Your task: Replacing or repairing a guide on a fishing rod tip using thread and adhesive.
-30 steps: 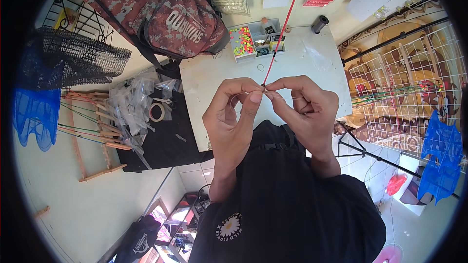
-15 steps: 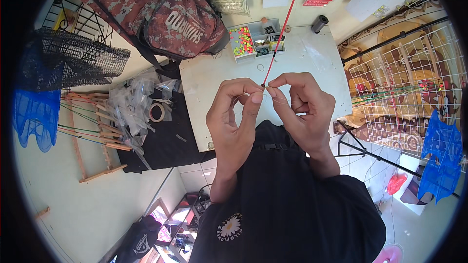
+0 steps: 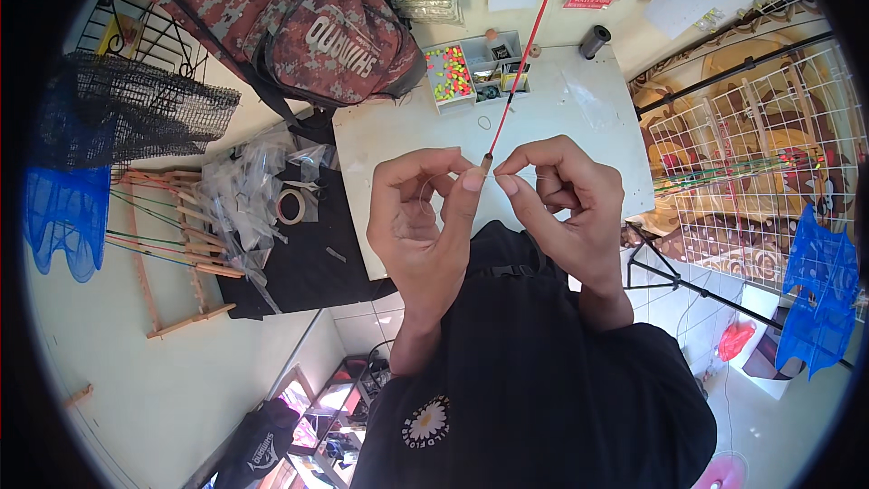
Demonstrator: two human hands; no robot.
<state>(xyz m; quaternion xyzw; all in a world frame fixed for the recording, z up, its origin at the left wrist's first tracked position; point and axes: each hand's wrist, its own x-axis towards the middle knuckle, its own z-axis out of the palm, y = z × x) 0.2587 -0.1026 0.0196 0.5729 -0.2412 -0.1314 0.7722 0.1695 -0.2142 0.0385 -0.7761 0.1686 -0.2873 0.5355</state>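
A thin red rod [image 3: 517,79] with dark bands runs from the upper edge down to my hands, ending in a short tan butt [image 3: 486,163]. My left hand [image 3: 421,213] is closed at this end, its thumb tip pressed against the butt. A fine pale thread [image 3: 549,176] crosses the butt, and a loose loop of it curls inside my left hand. My right hand [image 3: 570,204] pinches the thread between thumb and index finger, just right of the butt. The fingertips hide part of the thread.
Beyond my hands, a white table [image 3: 398,140] bears a divided tray [image 3: 453,107] with small bright beads and a dark cylinder [image 3: 594,42]. A camouflage backpack [image 3: 335,36] stands far left. Plastic bags and a tape roll [image 3: 291,206] lie left. A white wire grid [image 3: 724,163] stands right.
My left hand has shifted slightly left, its index finger lifting from the rod's end. The tan butt now shows between my hands. The right hand has barely moved.
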